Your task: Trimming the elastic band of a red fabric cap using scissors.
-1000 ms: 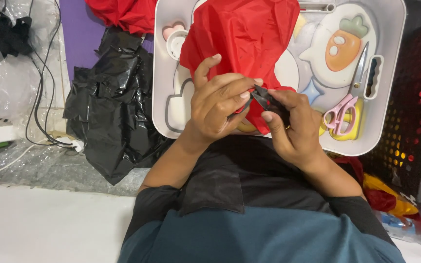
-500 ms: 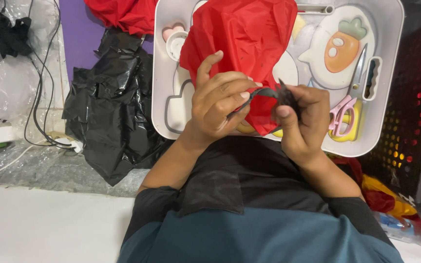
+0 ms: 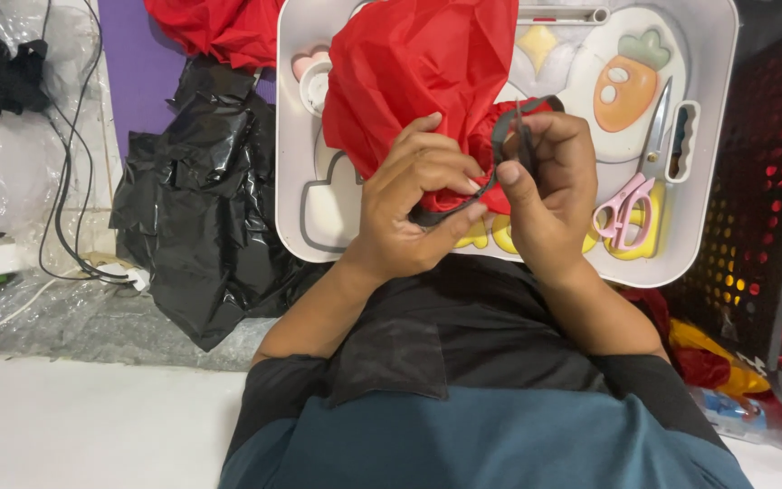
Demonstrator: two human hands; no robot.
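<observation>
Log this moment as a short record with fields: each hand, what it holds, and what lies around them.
left hand: left hand pinches the red fabric and the lower end of the dark strap
right hand: right hand grips the dark strap's loop against the fabric
surface: white tray with a carrot picture, under the fabric
on tray: pink-handled scissors, right of the hands
left of tray: crumpled black plastic sheet
right of tray: black perforated crate

Left hand point(image 3: 414, 204) raised, fingers curled, thumb and forefinger pinched together. Right hand point(image 3: 545, 181) just beside it, touching at fingertips, fingers closed, thumb pointing up. Both forearms bare, angled inward, elbows bent.
</observation>
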